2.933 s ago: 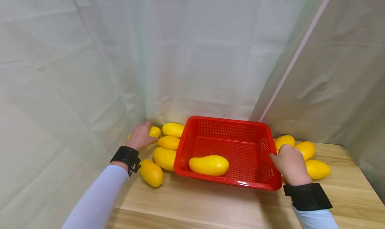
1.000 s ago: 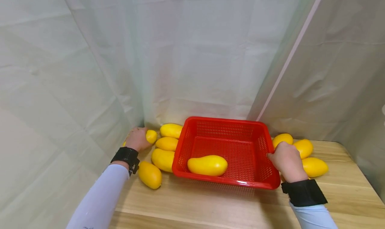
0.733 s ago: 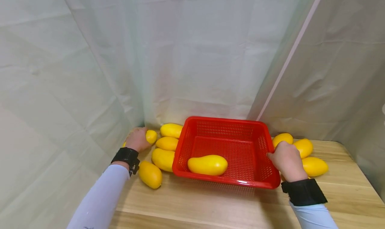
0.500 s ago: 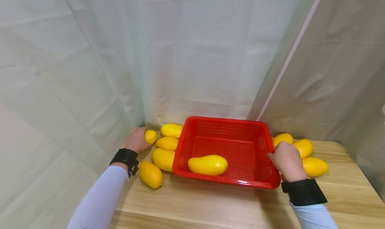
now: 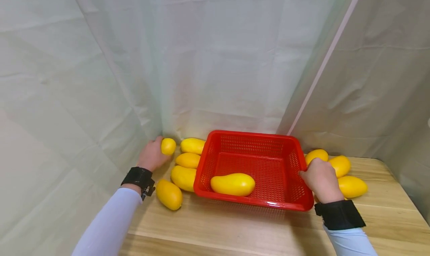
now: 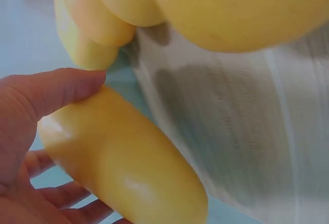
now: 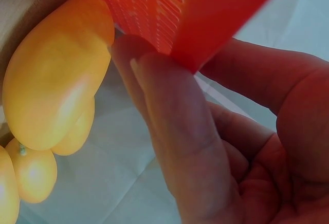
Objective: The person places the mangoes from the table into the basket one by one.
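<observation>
In my left hand [image 5: 152, 154] is a yellow mango [image 5: 168, 146], gripped at the far left by the wall sheet. The left wrist view shows the thumb over this mango [image 6: 128, 157] and the fingers curled under its other side, a little off the wooden surface. My right hand [image 5: 323, 179] pinches the right rim of a red plastic basket [image 5: 268, 172]; in the right wrist view thumb and fingers lie on either side of the rim [image 7: 205, 34]. One mango [image 5: 233, 184] lies inside the basket near its front wall.
Left of the basket lie several mangoes, among them a nearer one [image 5: 169, 194] and one against the basket [image 5: 183, 178]. More mangoes [image 5: 352, 186] lie right of it on the wooden table [image 5: 218, 230]. Pale sheets [image 5: 221, 69] hang behind and at both sides.
My left hand first closes over the mango at the far left, then rises slightly with it. The right hand stays on the basket rim and the basket hardly moves.
</observation>
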Tool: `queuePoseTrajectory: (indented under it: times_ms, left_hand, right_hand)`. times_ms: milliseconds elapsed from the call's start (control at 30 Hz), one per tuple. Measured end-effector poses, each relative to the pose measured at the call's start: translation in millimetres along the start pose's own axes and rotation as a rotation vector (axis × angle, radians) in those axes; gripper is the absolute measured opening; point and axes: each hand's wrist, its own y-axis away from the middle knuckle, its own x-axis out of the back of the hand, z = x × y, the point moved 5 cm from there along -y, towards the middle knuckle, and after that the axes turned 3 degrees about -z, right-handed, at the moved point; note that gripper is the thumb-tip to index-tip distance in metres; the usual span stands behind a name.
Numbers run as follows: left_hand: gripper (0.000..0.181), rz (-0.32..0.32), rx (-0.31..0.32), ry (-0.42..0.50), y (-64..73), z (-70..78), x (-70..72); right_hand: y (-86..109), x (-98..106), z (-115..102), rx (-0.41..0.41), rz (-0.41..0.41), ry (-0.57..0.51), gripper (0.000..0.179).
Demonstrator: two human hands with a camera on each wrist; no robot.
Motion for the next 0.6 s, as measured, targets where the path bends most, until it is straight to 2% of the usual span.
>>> queuePoseTrajectory:
  times_ms: [100,333,600]
  left_hand:
    - [0.075,0.027,-0.002,0.01,0.9,6.0,5.3]
    - [0.079,0.041,0.024,0.055,3.0,28.4,19.2]
    - [0.081,0.097,-0.034,0.087,6.7,61.5,34.4]
  right_hand:
    - [-0.5,0,0,0.001,0.003,0.003,0.03]
    - [-0.6,0,1,-0.002,-0.005,-0.006,0.031]
    - [-0.3,-1,1,-0.001,-0.004,-0.009,0.031]
